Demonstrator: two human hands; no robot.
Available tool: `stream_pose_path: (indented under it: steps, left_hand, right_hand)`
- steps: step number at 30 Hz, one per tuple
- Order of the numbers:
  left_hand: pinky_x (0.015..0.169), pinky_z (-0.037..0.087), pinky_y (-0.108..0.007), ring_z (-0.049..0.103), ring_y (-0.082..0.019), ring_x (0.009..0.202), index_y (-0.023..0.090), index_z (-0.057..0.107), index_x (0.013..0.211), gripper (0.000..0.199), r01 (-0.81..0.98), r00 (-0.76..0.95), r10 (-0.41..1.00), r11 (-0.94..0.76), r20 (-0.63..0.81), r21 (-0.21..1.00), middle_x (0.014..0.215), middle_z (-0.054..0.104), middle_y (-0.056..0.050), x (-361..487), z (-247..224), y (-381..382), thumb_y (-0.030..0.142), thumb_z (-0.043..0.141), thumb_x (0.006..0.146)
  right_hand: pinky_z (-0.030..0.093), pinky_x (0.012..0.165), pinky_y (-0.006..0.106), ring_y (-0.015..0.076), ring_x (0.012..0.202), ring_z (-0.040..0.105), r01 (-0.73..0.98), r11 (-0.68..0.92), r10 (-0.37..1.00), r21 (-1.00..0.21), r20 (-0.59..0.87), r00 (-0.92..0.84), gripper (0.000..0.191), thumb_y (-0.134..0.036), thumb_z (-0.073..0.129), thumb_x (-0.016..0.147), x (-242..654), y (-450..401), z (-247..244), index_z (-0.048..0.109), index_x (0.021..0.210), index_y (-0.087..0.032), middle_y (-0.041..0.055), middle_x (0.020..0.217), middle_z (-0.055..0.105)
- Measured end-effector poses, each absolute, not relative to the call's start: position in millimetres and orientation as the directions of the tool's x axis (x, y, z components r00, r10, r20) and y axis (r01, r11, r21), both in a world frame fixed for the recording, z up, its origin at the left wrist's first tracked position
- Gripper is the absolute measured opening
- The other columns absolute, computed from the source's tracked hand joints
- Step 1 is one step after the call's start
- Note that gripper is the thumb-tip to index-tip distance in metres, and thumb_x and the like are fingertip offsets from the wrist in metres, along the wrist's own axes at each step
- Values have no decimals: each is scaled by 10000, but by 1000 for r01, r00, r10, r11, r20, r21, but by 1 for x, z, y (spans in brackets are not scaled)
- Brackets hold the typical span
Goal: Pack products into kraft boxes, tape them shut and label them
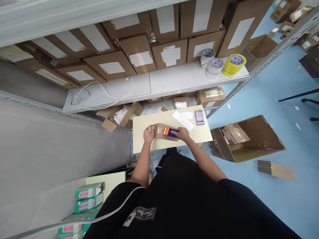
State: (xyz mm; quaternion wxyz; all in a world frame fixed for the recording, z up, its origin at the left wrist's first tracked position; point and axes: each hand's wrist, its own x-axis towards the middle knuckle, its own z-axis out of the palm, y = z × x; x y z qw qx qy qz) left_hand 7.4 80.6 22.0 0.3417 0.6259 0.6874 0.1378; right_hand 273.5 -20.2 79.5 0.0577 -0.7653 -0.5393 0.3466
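A small brown cardboard box with clear tape across it lies on the pale yellow table. My left hand grips the box's left end, fingers closed round its edge. In my right hand is a dark blue and orange flat object, held over the right part of the box. My right fingers are wrapped round it. White paper labels lie behind the box, and a phone rests at the table's back right corner.
A grey shelf ahead holds closed cartons, yellow tape, white tape rolls and a white cable. A large open carton stands on the floor at right. Green and pink boxes are at lower left.
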Motion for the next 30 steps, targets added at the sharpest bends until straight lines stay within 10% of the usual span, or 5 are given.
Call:
stream_pose_path:
  steps: [12,23,30]
  left_hand:
    - [1157,457,-391,604,-269,1373,191,520,1538,588,690,106,888,258,-448,676,1481,650,-121,23,-13,79,527,409,1068]
    - [1137,481,-439,616,-318,1351,194,427,1597,664,632,166,850,298,-501,715,1487,638,-137,60,-49,70,591,369,1068]
    - [1193,424,-400,556,-274,1429,211,454,1578,657,595,188,856,291,-482,749,1555,582,-122,35,-56,81,609,374,1062]
  right_hand:
    - [512,883,315,300,1115,714,876,-357,832,-326,-538,139,588,-673,574,983,215,38,87,749,1169,-143,176,1175,767]
    - [458,673,333,325,921,722,841,-519,758,-152,-536,371,458,-617,691,926,388,-55,82,772,954,-168,183,994,782]
    - [363,614,319,263,809,672,796,-555,767,-243,-520,376,440,-593,693,926,380,-53,65,741,802,-175,166,897,771]
